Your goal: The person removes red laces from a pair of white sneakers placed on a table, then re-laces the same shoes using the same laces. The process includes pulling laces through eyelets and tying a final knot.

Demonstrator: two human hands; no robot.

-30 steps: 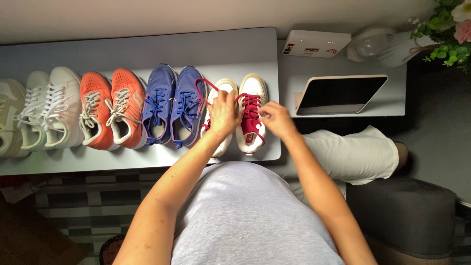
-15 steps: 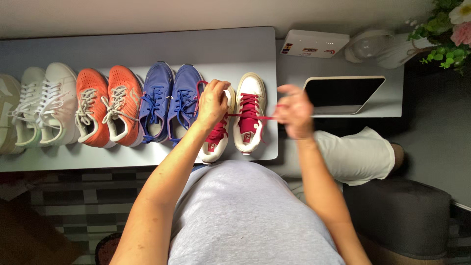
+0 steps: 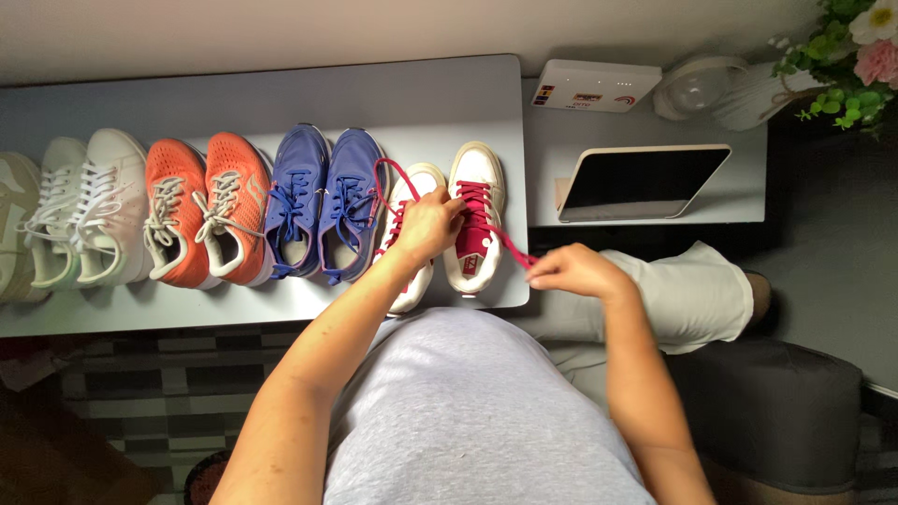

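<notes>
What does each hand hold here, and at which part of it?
The right hand pinches the red lace of the white shoe near its free end, pulled sideways. The left hand holds the same lace near the eyelets.

right hand [image 3: 575, 271]: drawn down off shelf, red lace [image 3: 510, 248] pulled taut | left hand [image 3: 426, 224]: lowered slightly

The person is wearing a light grey shirt, with both arms showing bare, and pale off-white trousers.
</notes>
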